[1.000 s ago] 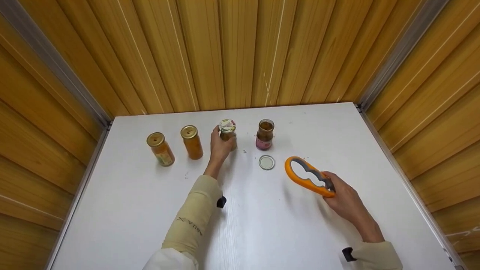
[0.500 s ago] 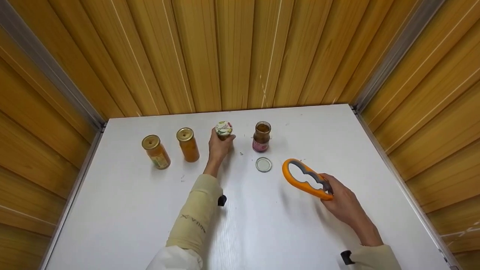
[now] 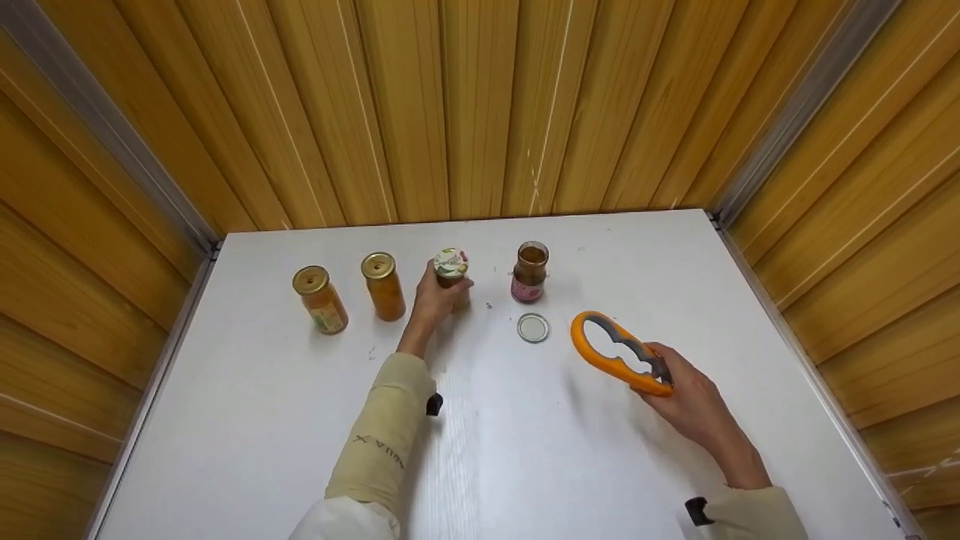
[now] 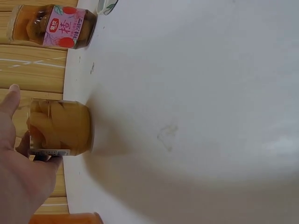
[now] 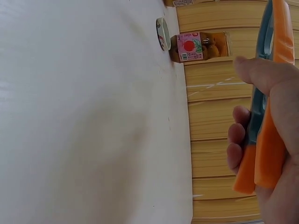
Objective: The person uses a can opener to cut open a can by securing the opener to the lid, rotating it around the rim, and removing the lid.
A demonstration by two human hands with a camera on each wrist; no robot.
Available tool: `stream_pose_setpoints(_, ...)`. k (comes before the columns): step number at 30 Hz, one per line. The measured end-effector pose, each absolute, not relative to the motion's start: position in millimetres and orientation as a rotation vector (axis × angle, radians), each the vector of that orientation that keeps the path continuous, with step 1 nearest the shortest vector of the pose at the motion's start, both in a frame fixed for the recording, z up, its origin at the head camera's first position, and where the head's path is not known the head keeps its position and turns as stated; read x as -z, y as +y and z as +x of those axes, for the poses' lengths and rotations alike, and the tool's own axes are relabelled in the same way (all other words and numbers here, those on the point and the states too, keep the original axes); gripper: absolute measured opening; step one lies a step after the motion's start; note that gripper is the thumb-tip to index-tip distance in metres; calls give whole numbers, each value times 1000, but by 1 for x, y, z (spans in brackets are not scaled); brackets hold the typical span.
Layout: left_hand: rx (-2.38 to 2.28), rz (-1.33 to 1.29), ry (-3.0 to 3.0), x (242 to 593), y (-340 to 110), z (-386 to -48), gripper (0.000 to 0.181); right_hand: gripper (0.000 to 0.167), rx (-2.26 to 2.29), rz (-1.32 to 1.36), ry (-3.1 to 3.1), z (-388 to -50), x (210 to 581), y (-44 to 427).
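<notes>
The patterned-lid jar [image 4: 60, 127] is grasped by the left hand [image 3: 433, 304], left of the open jar [image 3: 529, 274]; positioning seems in hand. The opener [image 3: 611, 366] is gripped by the right hand [image 3: 688, 401], right of the open jar; aligning opener and held jar is probably needed.

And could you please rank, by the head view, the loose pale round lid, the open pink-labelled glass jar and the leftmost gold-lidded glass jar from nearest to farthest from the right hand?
1. Loose pale round lid: left of the right hand.
2. Open pink-labelled jar: beyond the lid.
3. Leftmost gold-lidded jar: far left.
</notes>
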State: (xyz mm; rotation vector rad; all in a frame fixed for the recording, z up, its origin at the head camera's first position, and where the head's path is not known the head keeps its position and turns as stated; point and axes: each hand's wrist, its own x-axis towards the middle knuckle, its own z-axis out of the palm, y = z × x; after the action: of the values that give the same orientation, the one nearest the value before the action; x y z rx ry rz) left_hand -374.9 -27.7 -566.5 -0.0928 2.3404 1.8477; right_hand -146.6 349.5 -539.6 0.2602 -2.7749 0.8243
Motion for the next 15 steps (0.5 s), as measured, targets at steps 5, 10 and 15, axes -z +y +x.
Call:
stream_pose_setpoints(5, -1838, -3, 2323, 566, -39, -365, 84, 69, -815, 297, -2732, -147, 538, 346)
stream_pose_setpoints(10, -1822, 82, 2306, 568, -48, -351, 84, 72, -794, 318, -2701, -147, 538, 343)
stream_pose_setpoints(15, -1775, 116, 2313, 568, -57, -335, 82, 72, -799, 328, -2720, -147, 535, 338)
